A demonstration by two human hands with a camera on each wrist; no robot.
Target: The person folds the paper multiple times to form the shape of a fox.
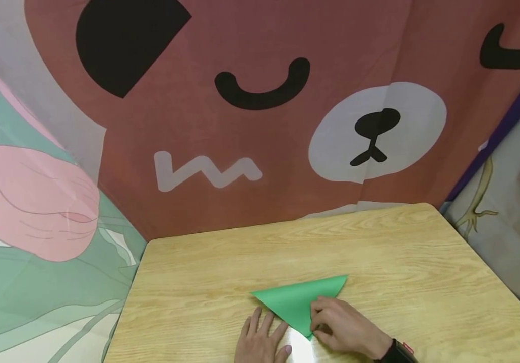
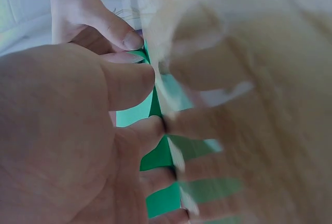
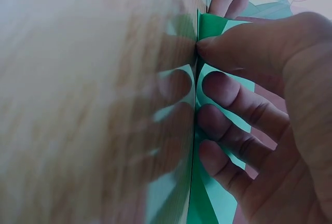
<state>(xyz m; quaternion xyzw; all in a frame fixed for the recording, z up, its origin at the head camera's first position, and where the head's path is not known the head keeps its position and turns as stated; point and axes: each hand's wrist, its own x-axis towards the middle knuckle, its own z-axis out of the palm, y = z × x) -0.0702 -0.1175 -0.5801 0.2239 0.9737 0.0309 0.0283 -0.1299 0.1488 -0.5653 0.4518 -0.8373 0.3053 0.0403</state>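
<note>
Right hand [image 1: 345,327] is pinching the paper [image 1: 295,302] near its corner, left hand [image 1: 259,344] is resting straight-fingered at its edge; uneven tugging could be skewing it.

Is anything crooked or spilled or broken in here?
Nothing looks spilled or torn. The bear face on the cloth behind the table looks crooked, because its eyes and nose slant, and a line runs through its white snout. The green paper in the right hand is simply folded into a triangle.
</note>
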